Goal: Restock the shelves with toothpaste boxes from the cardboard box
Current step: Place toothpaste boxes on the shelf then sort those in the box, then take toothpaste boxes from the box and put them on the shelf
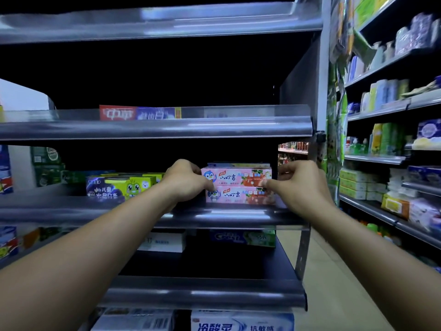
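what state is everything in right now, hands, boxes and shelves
left hand, fingers curled round the left end of the pink toothpaste boxes
right hand, pinches their right end
pink toothpaste boxes, two stacked flat on the middle shelf, long side out
green children's boxes, lying flat to the pink ones' left
red and blue box, lying flat on the shelf above
Crest box, lying flat on the shelf below

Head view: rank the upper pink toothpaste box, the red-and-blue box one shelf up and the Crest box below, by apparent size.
1-2. red-and-blue box and upper pink box: too alike to rank, one longer, one taller.
3. Crest box: smallest, its top hidden by the shelf edge.
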The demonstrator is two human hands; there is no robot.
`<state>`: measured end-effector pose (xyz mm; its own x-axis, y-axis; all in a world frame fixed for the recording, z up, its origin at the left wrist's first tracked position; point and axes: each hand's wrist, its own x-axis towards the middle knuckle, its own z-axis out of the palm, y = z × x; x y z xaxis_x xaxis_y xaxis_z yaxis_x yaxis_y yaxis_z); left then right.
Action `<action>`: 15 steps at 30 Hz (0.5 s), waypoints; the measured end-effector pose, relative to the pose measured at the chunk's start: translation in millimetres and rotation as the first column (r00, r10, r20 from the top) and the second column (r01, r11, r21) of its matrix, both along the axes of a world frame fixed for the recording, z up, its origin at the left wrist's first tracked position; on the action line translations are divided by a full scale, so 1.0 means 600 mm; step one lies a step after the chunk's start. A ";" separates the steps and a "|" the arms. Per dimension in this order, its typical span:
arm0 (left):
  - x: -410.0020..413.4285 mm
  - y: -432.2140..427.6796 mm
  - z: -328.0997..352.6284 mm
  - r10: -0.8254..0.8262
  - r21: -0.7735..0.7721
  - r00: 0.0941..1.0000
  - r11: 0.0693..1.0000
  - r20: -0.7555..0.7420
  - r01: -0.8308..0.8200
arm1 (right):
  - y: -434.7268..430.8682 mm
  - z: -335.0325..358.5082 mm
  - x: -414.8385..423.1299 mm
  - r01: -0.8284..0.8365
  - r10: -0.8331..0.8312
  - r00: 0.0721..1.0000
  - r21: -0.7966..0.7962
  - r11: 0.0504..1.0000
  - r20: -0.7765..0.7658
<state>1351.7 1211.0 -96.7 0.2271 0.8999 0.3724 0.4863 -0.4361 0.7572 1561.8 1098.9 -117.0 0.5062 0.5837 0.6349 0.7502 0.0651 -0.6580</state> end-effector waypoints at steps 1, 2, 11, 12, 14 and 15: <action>-0.001 0.004 -0.002 -0.011 0.016 1.000 1.000 -0.005 0.011 | 0.002 0.002 -0.001 0.003 -0.003 1.000 -0.019 1.000 0.002; -0.002 0.007 -0.004 -0.016 0.033 1.000 0.999 -0.014 0.016 | 0.004 0.004 -0.004 0.009 -0.008 1.000 -0.045 0.999 0.017; -0.002 0.013 -0.014 0.045 0.195 0.992 0.980 -0.120 -0.021 | 0.024 0.009 -0.004 0.037 -0.036 0.999 -0.111 0.993 0.011; -0.003 0.010 -0.016 0.056 0.206 0.992 0.978 -0.111 -0.032 | 0.021 0.009 -0.008 0.045 -0.044 0.999 -0.109 0.993 0.010; -0.007 -0.007 -0.019 0.061 0.243 0.991 0.970 -0.120 -0.030 | 0.009 0.001 -0.018 0.063 -0.058 0.997 -0.098 0.993 0.047; -0.008 -0.017 -0.018 0.072 0.262 0.993 0.964 -0.098 -0.044 | 0.011 0.006 -0.012 0.077 -0.076 0.997 -0.050 0.996 0.032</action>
<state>1347.2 1200.8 -107.5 0.2281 0.7888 0.5707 0.5878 -0.5789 0.5651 1554.4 1105.5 -113.4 0.5321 0.5757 0.6208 0.7709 -0.0262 -0.6364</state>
